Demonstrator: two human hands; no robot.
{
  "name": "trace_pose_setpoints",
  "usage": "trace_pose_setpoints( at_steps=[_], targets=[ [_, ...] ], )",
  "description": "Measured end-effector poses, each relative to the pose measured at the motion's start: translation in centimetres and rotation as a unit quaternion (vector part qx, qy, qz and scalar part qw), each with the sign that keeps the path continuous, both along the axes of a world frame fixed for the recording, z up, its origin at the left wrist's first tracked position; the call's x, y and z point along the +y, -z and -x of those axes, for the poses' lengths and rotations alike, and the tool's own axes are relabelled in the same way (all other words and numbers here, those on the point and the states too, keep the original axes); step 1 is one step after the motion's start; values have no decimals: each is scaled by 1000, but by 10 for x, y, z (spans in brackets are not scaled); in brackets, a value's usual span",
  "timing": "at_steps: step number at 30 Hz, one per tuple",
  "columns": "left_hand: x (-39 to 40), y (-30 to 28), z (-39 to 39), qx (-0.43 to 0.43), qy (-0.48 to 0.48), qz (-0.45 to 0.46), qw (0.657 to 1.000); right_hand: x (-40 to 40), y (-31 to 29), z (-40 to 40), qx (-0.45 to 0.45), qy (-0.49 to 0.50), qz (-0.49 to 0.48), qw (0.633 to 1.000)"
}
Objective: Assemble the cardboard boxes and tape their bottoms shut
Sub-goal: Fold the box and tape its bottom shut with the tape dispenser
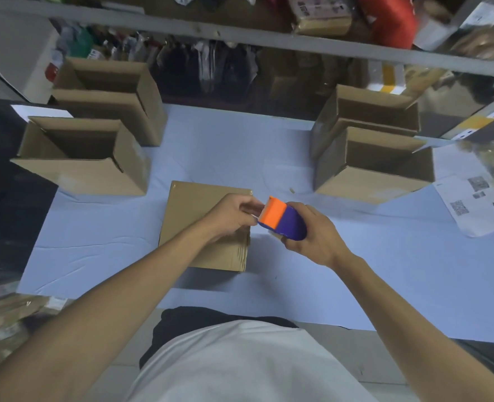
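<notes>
**Tape dispenser held over the flat stack**

Your right hand (pixel 315 240) grips the tape dispenser (pixel 282 220), its fingers curled round the purple body with the orange cutter end pointing to your left; your left hand (pixel 234 213) meets that orange end, fingers bent together in a pinch at the serrated edge, though whether they hold tape you cannot tell from this view; both hands hover above the stack of flat cardboard (pixel 199 224), which lies in the middle of the blue worktop (pixel 341 271) just in front of you; four assembled boxes stand upright with their tops open, two on each side; on your left the near left box (pixel 80 158) sits just in front of the far left box (pixel 109 97); on your right the near right box (pixel 376 166) sits touching the far right box (pixel 367 111); a printed sheet with square codes (pixel 469 201) lies at the right edge of the worktop; a cluttered shelf (pixel 240 33) runs across the back.
</notes>
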State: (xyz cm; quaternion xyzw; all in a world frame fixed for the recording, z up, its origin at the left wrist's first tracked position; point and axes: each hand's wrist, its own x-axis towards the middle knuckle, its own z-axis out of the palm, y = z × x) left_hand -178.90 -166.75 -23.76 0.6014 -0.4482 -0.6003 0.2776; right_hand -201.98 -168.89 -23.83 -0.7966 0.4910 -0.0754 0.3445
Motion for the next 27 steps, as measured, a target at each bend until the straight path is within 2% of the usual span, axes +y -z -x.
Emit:
trace_pose_setpoints(
  at_steps=[4, 7, 11, 13, 17, 22, 27],
  targets=[
    [-3, 3, 5, -120, -61, 25, 991, 0, 0, -3, -11, -30, -10, 999],
    [-2, 5, 10, -246, -86, 44, 964, -3, 0, -9, -13, -33, 1, 999],
    [-9, 2, -12, -303, -119, 3, 946, -6, 0, -7, 30, -47, 29, 998],
    [-10, 0, -22, -287, -71, 15, 955, -6, 4, -2, 25, -39, 15, 999],
    [0, -3, -10, -153, 35, 9, 988, -4, 7, -2, -1, -37, 10, 999],
    [0, -4, 2, -194, 41, 37, 979, -3, 5, -6, -17, -51, 4, 999],
    [8, -8, -1, -98, 118, -9, 988, -3, 4, -4, -29, -15, -6, 999]
  ],
)
